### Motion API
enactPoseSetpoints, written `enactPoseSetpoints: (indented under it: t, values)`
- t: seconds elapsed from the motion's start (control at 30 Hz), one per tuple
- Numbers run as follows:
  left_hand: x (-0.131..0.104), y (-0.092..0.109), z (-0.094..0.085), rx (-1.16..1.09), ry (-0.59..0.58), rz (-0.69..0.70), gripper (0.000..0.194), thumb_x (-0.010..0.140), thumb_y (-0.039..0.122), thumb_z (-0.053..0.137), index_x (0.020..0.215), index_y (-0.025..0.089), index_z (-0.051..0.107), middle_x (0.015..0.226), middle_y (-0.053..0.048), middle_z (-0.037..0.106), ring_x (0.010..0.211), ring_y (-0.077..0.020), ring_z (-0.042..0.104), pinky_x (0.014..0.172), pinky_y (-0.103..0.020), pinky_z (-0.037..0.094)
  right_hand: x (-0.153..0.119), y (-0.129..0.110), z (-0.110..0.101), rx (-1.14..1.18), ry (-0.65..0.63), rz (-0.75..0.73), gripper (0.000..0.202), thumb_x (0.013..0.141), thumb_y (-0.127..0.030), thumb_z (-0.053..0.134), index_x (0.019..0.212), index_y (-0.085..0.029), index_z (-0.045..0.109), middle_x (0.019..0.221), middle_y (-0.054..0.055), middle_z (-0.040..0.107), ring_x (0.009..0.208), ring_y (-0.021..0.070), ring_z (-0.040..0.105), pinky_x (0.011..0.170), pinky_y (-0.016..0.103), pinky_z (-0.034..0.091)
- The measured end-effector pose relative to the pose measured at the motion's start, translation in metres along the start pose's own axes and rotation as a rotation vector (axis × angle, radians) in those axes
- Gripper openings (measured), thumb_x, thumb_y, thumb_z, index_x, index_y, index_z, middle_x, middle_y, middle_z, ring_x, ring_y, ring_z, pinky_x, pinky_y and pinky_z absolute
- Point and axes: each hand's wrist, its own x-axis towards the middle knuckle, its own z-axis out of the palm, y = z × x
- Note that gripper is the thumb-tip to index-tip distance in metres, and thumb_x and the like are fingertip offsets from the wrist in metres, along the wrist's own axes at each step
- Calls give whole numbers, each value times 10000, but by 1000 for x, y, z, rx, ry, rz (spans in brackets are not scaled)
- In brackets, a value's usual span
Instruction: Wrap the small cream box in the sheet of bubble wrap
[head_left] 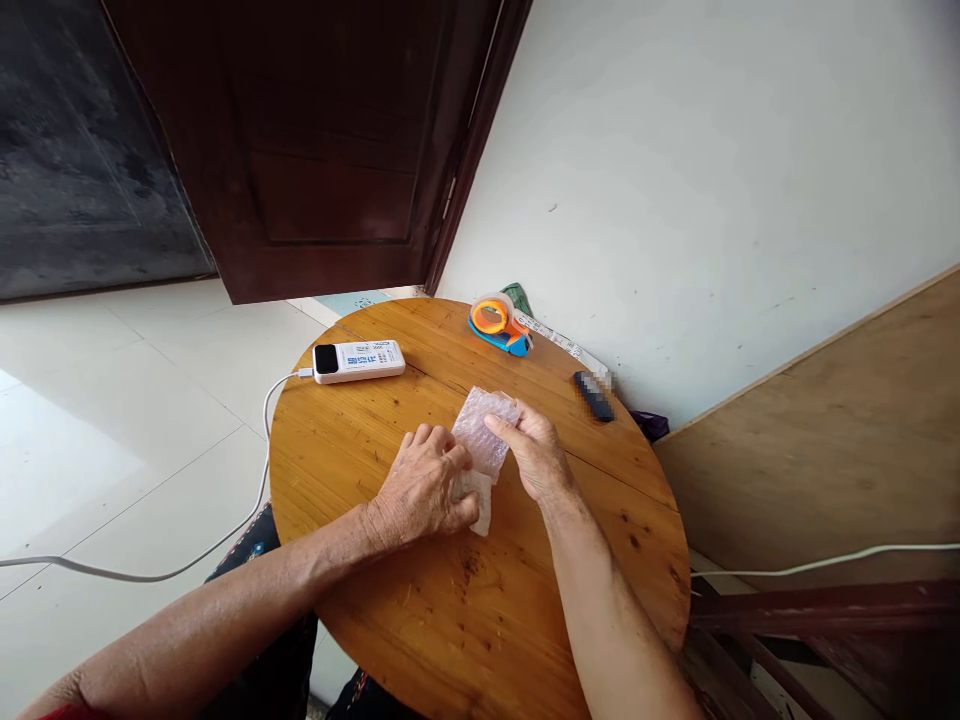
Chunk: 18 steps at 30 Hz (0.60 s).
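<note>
A small piece of bubble wrap (480,432), folded into a flat packet, is held over the middle of the round wooden table (420,590). My right hand (541,455) grips its right side, thumb flat on top and fingers underneath. At the lower left edge, my left hand (429,482) has its fingers curled against the wrap. A whitish flap (481,508) sticks out below, beside my left thumb, and seems joined to the packet. Whether anything lies inside the wrap is hidden.
Toward the back stands a tape dispenser (517,345) with an orange hub. A white power bank (360,360) with a cable (264,450) lies at the left. On the right are a dark, blurred object (594,396) and a printed strip (562,345) along the wall.
</note>
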Motion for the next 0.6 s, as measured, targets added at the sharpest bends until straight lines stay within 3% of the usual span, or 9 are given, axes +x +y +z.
enactPoseSetpoints:
  t: [0.1,0.2,0.3,0.4,0.5,0.6]
  values:
    - [0,4,-4,56,-27,-78,321,778,416,643,1003,188,633,1004,-106,574,990,-307,507,878,-462,434,-11,-16,-2,-169,-60,-53,245,735,-352,721,906,-181,678,841,2,695,755,157,589,731,275,468]
    - [-3,7,-5,58,10,-136,390,779,431,654,1073,181,596,1037,-111,584,1028,-322,527,896,-473,432,-32,-33,-2,-405,-83,-108,149,782,-338,662,793,-189,663,702,-25,624,656,138,521,635,250,420]
    - [-6,9,0,28,50,-200,421,790,437,647,1094,156,571,1072,-124,587,1063,-329,546,918,-476,431,-61,-39,4,-543,-15,-171,119,786,-311,646,737,-202,642,653,-28,603,623,140,512,620,251,420]
    - [-7,10,4,-27,111,-243,522,793,415,645,1219,142,520,1189,-151,566,1132,-331,545,949,-487,434,-86,-28,14,-564,58,-214,85,805,-298,629,776,-220,648,740,5,690,687,174,614,677,273,482]
    - [-5,2,5,-103,124,-153,613,799,312,634,1371,198,442,1390,-158,484,1238,-318,507,1000,-502,433,-103,-10,21,-552,89,-280,95,845,-276,581,866,-238,665,897,53,751,833,215,693,770,315,539]
    - [-6,-14,-2,-224,3,64,440,806,234,616,1245,216,586,1391,-132,532,1259,-290,524,1055,-481,430,-112,5,22,-590,62,-383,156,883,-215,519,946,-243,659,1064,77,745,994,222,699,883,344,550]
